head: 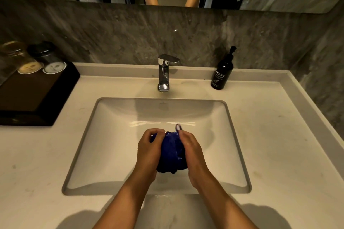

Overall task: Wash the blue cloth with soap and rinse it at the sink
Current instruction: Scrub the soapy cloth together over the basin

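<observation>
Nearest: one blue cloth [172, 151], bunched into a wad, pinched between both hands over the sink [78, 156]. Left hand [149, 149] curled shut round its left side, right hand [191, 149] flatter, pressed against its right side, fingers bent over the top. Long axis of the wad running away from the body, roughly toward the tap [164, 72]. Both hands equally near, touching it. Beyond the hands, straight ahead: one tap, no stream visible. Far right of the hands, on the counter [279, 135]: one dark soap bottle [221, 73]. Far left: one dark tray [37, 96] with two upturned glasses [35, 59].
</observation>
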